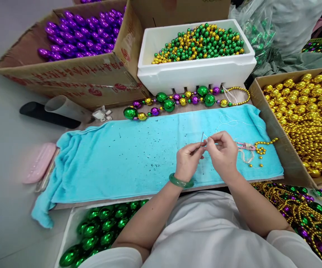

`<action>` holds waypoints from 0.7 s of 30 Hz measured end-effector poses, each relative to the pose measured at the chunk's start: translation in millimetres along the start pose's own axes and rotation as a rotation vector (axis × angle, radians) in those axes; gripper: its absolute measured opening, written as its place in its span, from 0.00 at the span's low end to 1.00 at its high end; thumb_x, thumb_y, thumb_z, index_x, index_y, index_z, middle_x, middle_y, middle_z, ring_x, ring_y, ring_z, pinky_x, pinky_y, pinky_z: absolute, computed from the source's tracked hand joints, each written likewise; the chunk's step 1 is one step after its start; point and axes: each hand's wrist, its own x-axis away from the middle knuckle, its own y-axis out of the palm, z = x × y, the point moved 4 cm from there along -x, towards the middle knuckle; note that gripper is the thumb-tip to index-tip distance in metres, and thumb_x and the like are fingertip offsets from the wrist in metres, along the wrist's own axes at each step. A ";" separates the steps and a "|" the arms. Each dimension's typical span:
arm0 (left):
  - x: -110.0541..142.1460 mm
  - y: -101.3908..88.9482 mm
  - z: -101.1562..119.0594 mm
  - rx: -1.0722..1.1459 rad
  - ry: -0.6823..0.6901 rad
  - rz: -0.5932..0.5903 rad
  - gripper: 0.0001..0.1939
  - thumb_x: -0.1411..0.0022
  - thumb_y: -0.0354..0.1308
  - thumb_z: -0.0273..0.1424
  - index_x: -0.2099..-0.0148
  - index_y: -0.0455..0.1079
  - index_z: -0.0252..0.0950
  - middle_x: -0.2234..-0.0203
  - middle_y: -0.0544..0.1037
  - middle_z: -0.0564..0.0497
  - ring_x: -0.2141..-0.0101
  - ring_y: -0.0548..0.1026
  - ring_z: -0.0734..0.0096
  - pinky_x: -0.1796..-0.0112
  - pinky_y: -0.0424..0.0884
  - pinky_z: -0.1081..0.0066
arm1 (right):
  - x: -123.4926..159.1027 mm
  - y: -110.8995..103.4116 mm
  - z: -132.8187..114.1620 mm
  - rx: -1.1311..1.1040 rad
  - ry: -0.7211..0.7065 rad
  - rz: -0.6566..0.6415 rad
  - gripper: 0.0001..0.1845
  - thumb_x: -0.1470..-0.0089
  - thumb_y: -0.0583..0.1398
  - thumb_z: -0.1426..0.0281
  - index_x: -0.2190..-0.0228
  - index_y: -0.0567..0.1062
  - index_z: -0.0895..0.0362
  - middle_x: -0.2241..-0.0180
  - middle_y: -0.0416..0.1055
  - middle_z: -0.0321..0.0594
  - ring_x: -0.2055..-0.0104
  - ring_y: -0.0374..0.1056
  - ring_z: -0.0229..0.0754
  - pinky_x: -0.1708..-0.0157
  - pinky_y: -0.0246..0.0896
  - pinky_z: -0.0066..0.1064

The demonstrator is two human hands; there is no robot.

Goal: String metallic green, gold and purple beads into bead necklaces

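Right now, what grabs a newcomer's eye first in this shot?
Probably the bright blue towel across the middle, with the left hand and right hand close together over its right part, at a thin needle-like rod. Behind it, shiny purple beads sit in a cardboard box at left, mostly green and gold beads in a white foam box near centre.

Greyish wood-look tbl (pixel 116 114) sits mostly under a blue towel (pixel 107 171), bunched at its L end & hanging over the near L corner. Far strip holds a bead strand (pixel 169 105), w/ sm. white pcs (pixel 103 114) to its L.
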 end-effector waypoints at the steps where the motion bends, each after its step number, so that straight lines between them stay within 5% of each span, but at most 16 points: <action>1: 0.1 -0.1 -0.3 -0.005 0.009 0.000 0.14 0.45 0.61 0.37 0.60 0.80 0.35 0.73 0.79 0.50 0.79 0.70 0.79 0.79 0.67 0.77 | -0.3 0.1 0.5 0.005 -0.002 0.001 0.04 0.50 0.58 0.72 0.75 0.68 0.54 0.72 0.68 0.37 0.68 0.67 0.39 0.70 0.65 0.31; 21: 0.7 1.3 2.9 -0.049 0.105 0.004 0.11 0.43 0.61 0.36 0.62 0.79 0.35 0.73 0.78 0.51 0.80 0.70 0.81 0.77 0.68 0.78 | -1.6 0.3 3.2 0.051 -0.039 0.013 0.04 0.51 0.58 0.73 0.76 0.68 0.55 0.74 0.68 0.35 0.70 0.67 0.38 0.71 0.64 0.30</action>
